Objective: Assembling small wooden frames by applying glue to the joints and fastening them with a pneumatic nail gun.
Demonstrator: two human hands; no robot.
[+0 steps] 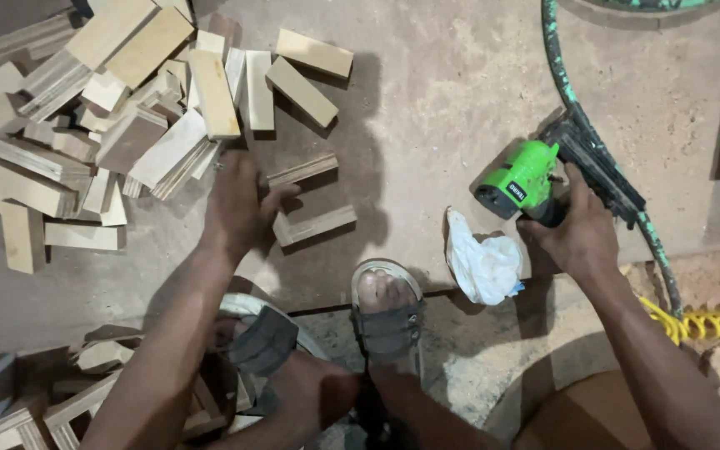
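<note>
L hand [239,204] open, fingertips on short pale plywood strips [310,200] just to its rt, long axes left-right | R hand [572,233] gripping green-black nail gun [543,179], well apart | L nearer.

1. The left hand [239,208] lies palm down on the board floor [443,108], fingers touching an L-shaped joined wood piece [310,200].
2. A loose pile of wood blocks [118,108] spreads just beyond that hand, at upper left.
3. The right hand [572,233] grips a green and black nail gun [543,179], resting on the board.
4. A green hose [556,58] runs up from the tool.
5. A crumpled white bag [481,262] lies just beside the right hand.
6. Two sandalled feet [385,312] sit between the arms.
</note>
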